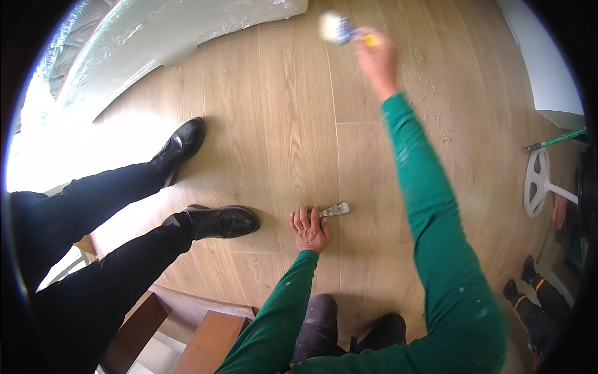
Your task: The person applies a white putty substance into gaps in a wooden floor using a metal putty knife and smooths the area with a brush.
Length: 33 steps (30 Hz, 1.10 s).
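My right hand (378, 62) reaches far ahead over the wood-look floor (293, 124), closed round the yellow handle of a paintbrush (336, 29). The brush has pale bristles and a blue band, and is smeared by motion. My left hand (309, 232) rests low on the floor near my knees, its fingers bent over the handle of a putty knife (336, 209). The stained blade sticks out to the right of the thumb; most of the handle is hidden under the hand. Pale crumbs (436, 109) of debris lie scattered to the right of my right forearm.
Another person's black shoes (222, 222) and dark trousers stand close at the left. Plastic-wrapped furniture (187, 31) fills the far left. Brown wooden steps or boards (212, 340) lie at lower left. On the right are a white wheel-shaped object (537, 182), a green pole (557, 139) and another person's legs (542, 305).
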Available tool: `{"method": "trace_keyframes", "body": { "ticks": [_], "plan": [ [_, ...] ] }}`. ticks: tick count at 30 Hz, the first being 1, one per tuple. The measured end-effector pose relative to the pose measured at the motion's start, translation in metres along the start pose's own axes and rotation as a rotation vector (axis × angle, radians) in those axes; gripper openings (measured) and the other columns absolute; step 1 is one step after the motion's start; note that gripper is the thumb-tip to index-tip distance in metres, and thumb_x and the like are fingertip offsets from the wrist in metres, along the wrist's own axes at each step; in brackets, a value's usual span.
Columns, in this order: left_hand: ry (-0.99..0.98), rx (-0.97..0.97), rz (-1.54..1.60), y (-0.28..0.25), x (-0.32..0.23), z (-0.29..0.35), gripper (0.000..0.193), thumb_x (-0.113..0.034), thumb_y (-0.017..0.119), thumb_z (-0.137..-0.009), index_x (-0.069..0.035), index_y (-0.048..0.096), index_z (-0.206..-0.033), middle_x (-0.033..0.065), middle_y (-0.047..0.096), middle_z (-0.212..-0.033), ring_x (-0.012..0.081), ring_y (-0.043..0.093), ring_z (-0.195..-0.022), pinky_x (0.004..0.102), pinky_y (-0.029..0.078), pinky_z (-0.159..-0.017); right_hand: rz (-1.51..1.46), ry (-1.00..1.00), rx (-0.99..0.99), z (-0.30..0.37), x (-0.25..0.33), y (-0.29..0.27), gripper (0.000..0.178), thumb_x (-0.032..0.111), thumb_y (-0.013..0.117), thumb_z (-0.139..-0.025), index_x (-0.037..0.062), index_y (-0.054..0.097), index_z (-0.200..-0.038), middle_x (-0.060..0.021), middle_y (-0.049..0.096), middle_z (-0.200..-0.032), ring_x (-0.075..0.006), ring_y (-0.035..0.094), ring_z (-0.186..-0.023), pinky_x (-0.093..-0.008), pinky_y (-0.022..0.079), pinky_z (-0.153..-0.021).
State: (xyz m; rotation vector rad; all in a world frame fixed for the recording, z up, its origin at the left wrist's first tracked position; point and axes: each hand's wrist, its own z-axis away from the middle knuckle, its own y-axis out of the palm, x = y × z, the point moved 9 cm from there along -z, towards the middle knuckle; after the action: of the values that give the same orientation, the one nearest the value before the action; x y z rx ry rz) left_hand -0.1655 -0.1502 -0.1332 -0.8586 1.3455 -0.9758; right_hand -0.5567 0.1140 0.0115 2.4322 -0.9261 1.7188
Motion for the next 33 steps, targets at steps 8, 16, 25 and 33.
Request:
{"method": "trace_keyframes", "body": {
  "ticks": [8, 16, 25, 33],
  "plan": [
    [0.008, -0.006, 0.013, 0.004, -0.004, 0.002, 0.048, -0.03, 0.064, -0.089, -0.014, 0.056, -0.133, 0.0138, 0.045, -0.14, 0.0341, 0.036, -0.136, 0.0574, 0.02, -0.119, -0.178, 0.288, 0.439, 0.142, 0.001, 0.122, 0.02, 0.015, 0.076, -0.085, 0.0059, 0.075, -0.103, -0.0147, 0.075, -0.09, -0.0272, 0.073, -0.081, -0.0389, 0.059, -0.075],
    [0.016, 0.0, -0.002, 0.002, -0.007, 0.002, 0.049, -0.028, 0.063, -0.089, -0.012, 0.054, -0.134, 0.0156, 0.044, -0.14, 0.0346, 0.037, -0.135, 0.0575, 0.019, -0.119, 0.391, 0.169, 0.035, -0.034, -0.078, -0.08, 0.024, 0.021, 0.07, -0.093, 0.0084, 0.075, -0.113, -0.0137, 0.077, -0.099, -0.0198, 0.075, -0.081, -0.0329, 0.059, -0.069],
    [0.019, -0.01, -0.01, -0.001, -0.007, 0.0, 0.047, -0.029, 0.063, -0.089, -0.013, 0.055, -0.134, 0.0146, 0.045, -0.139, 0.0338, 0.036, -0.137, 0.0566, 0.02, -0.12, -0.122, 0.165, 0.569, 0.208, 0.05, 0.089, 0.019, 0.017, 0.072, -0.092, 0.0062, 0.074, -0.107, -0.0106, 0.075, -0.091, -0.0215, 0.071, -0.081, -0.0375, 0.057, -0.074],
    [0.038, -0.016, 0.02, 0.003, -0.019, -0.001, 0.048, -0.029, 0.063, -0.09, -0.014, 0.055, -0.135, 0.015, 0.045, -0.141, 0.0337, 0.037, -0.137, 0.0562, 0.02, -0.12, 0.333, 0.202, 0.095, -0.006, -0.094, -0.13, 0.017, 0.018, 0.072, -0.092, 0.0093, 0.076, -0.106, -0.0084, 0.076, -0.089, -0.0181, 0.072, -0.076, -0.0334, 0.057, -0.066]
  ]
}}
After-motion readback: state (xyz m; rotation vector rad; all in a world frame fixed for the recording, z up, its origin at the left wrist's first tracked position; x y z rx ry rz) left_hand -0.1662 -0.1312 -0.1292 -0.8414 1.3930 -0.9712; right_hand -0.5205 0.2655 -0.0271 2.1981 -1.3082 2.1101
